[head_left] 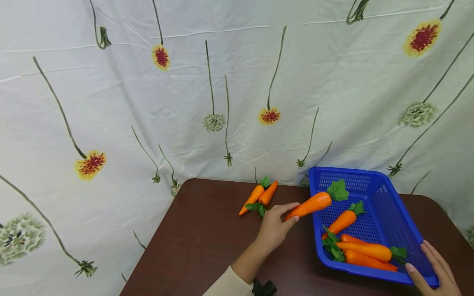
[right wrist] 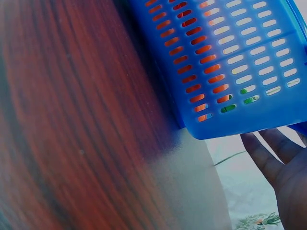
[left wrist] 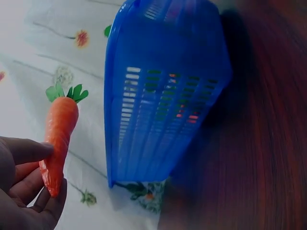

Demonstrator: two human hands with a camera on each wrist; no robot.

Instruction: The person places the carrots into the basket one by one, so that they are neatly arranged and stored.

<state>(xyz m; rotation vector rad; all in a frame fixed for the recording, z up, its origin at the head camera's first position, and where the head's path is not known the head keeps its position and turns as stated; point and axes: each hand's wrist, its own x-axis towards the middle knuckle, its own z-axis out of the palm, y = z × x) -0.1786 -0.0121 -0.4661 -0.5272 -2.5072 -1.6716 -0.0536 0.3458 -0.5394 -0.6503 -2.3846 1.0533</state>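
Note:
My left hand point(head_left: 275, 226) pinches an orange carrot point(head_left: 312, 204) by its narrow tip, thumb on one side and fingers on the other. The carrot's thick leafy end points right, over the left rim of a blue plastic basket point(head_left: 398, 213). In the left wrist view the held carrot point(left wrist: 61, 125) stands tip down beside the basket's slotted wall point(left wrist: 144, 110). Several more carrots point(head_left: 366, 250) with green leaves lie inside, gathered toward the near side. My right hand point(head_left: 437, 271) holds the basket's near right corner between thumb and fingers.
Two carrots point(head_left: 268, 193) lie at the back of the dark brown table point(head_left: 207, 238), left of the basket. A white floral cloth point(head_left: 237, 94) hangs behind the table. A black strap point(head_left: 263, 287) shows near the left sleeve point(head_left: 229, 285).

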